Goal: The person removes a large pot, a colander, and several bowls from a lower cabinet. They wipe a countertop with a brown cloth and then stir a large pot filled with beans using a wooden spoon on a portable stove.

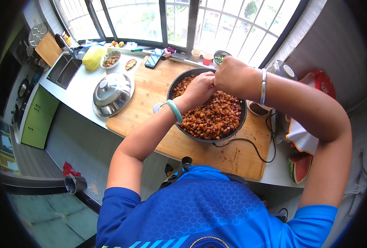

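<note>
A dark round electric pan (244, 121) full of diced reddish-brown food (211, 119) stands on a large wooden board (146, 83). Above the far side of the pan my left hand (200, 86) and my right hand (233, 76) meet, their fingers curled together. Whether something small is pinched between them cannot be seen. A jade-green bangle is on my left wrist, a silver one on my right. Just beyond my right hand is a bowl of chopped green pieces (219, 59).
Left of the board are a domed steel lid (112, 93), a patterned bowl of food (111, 59), a yellow basket (93, 57) and a sink (65, 69). A phone (155, 58) lies on the board. Paper cups (207, 59) line the sill. A black cord (257, 152) and watermelon (300, 167) are at right.
</note>
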`<action>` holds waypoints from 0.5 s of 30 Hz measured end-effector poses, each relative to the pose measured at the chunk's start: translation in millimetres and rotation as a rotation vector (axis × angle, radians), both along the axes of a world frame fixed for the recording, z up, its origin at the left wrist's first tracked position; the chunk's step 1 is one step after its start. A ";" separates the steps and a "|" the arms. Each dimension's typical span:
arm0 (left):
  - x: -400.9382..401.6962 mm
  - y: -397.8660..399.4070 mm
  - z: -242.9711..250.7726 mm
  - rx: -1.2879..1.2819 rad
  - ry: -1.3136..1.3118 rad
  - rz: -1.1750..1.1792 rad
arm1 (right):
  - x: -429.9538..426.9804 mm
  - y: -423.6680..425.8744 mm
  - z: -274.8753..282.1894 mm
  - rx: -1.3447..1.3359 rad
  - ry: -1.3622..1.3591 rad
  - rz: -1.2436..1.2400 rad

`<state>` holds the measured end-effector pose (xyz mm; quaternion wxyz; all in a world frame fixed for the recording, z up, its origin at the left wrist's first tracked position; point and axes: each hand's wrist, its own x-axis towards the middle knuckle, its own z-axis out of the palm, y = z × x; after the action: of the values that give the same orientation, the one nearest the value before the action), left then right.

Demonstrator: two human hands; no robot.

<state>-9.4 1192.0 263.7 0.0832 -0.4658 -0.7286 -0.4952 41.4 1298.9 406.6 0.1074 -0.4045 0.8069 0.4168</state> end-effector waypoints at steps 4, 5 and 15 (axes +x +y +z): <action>1.0 -1.0 24.0 -0.030 0.051 0.030 | 0.9 5.1 47.3 -0.310 -0.001 -0.320; -2.3 -3.3 28.2 -0.079 -0.006 0.033 | -1.8 14.3 55.1 -0.476 -0.060 -0.372; 3.7 -16.9 23.2 -0.026 0.021 0.100 | -1.0 22.2 -13.2 -2.153 -0.534 -0.450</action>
<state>-5.8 1175.2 286.9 0.1094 -0.4352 -0.7564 -0.4760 40.4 1321.1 393.5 -0.0554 -0.2083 0.7517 -0.6232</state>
